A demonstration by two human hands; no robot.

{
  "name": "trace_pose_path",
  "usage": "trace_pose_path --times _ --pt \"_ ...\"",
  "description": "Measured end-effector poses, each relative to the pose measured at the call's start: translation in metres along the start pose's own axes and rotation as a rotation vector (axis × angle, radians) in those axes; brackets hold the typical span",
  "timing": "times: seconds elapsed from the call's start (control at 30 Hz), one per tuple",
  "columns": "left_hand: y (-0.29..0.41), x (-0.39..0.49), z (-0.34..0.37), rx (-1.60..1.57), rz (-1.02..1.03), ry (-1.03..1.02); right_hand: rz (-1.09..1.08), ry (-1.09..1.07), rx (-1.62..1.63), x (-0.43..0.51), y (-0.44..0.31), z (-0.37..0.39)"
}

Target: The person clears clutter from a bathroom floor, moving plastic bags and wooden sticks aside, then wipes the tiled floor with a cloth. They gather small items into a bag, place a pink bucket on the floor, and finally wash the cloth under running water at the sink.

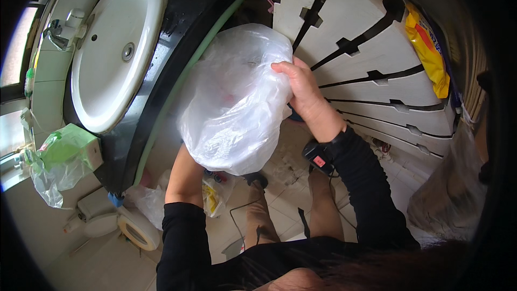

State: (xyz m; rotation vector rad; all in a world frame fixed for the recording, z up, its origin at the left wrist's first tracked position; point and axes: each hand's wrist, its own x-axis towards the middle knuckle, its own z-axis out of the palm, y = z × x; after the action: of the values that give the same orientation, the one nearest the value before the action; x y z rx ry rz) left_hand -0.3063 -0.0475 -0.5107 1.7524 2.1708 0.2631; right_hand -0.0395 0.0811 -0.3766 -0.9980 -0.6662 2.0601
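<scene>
A large translucent white plastic bag (238, 117) is spread wide in front of me, its upper part rounded and its surface crinkled. My right hand (301, 81) grips the bag's right edge, with the thumb laid over the film. My left forearm reaches up to the bag's lower left side, and the left hand is hidden behind or inside the plastic. Something faintly pink shows through the film, too blurred to name.
An oval white washbasin (117, 48) with a tap (64, 30) is set in a black countertop (137, 117) at the left. White slatted cabinet doors (363, 44) stand at the right, by a yellow packet (428, 52). A toilet (137, 228) and bags lie lower left.
</scene>
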Motion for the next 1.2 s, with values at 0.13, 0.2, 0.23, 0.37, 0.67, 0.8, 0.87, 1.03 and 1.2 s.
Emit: trace_pose_path --times 0.13,0.2,0.23,0.37,0.67,0.8,0.87,1.03,1.2 --pt "-0.011 0.001 -0.003 -0.011 0.011 -0.017 -0.109 0.114 -0.048 -0.008 0.005 0.018" --pt "-0.019 0.002 -0.008 -0.030 0.018 -0.035 -0.116 0.127 -0.076 -0.015 0.006 0.026" --pt "-0.023 0.003 -0.010 -0.038 0.019 -0.039 -0.129 0.181 -0.068 -0.018 0.006 0.030" --pt "-0.029 0.003 -0.012 -0.047 0.022 -0.028 -0.173 0.248 -0.072 -0.021 0.015 0.041" --pt "-0.020 -0.005 -0.006 -0.064 0.020 0.017 -0.278 0.249 -0.086 0.049 0.044 0.028" --pt "-0.016 -0.001 -0.002 -0.064 0.029 0.042 -0.363 0.203 -0.075 0.093 0.055 0.010" --pt "-0.014 0.005 0.001 -0.070 0.035 0.055 -0.428 0.269 -0.143 0.114 0.064 0.008" --pt "-0.008 0.021 0.004 -0.068 0.051 0.089 -0.448 0.622 -0.301 0.144 0.070 0.034" --pt "-0.002 0.038 0.007 -0.080 0.060 0.106 -0.243 0.566 0.016 0.090 0.048 0.058"
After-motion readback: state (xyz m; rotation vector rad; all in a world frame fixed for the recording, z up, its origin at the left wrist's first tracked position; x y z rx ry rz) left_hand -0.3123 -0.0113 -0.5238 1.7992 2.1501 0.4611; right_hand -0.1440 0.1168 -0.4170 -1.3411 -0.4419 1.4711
